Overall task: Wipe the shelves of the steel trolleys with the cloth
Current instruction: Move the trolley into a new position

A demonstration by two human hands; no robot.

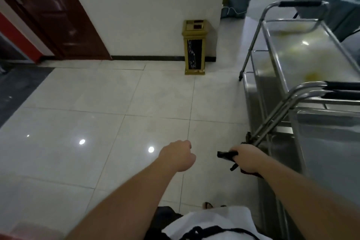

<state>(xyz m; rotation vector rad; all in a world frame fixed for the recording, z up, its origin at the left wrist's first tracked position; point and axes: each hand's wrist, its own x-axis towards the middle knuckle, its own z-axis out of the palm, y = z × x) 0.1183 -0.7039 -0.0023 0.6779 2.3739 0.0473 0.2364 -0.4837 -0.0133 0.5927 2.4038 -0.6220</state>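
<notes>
Black cloth [227,155] sits bunched in the right hand [245,160], whose fingers curl round it so that loose ends poke out toward the left hand and hang below the palm. That hand hovers just beside the slanted handle legs of the near trolley [329,132], apart from the steel. The left hand [180,155] hangs over the floor tiles [97,132], on the far side of the cloth from the near trolley, its fingers curled under and holding nothing.

Beyond the near trolley stands the far trolley [303,50], whose top shelf carries yellowish smears along its length. Farther from the near trolley, against the white wall, stands a gold bin [194,46] with a dark panel; a dark wooden door [50,9] lies farthest off.

By my judgement, no wiping is under way: the cloth is carried in the air and touches no shelf, so this is the approach to a trolley. The next move calls for bringing the cloth flat onto a shelf, probably the stained one, and pressing it along the steel.

No brand, label or writing can be read anywhere.
</notes>
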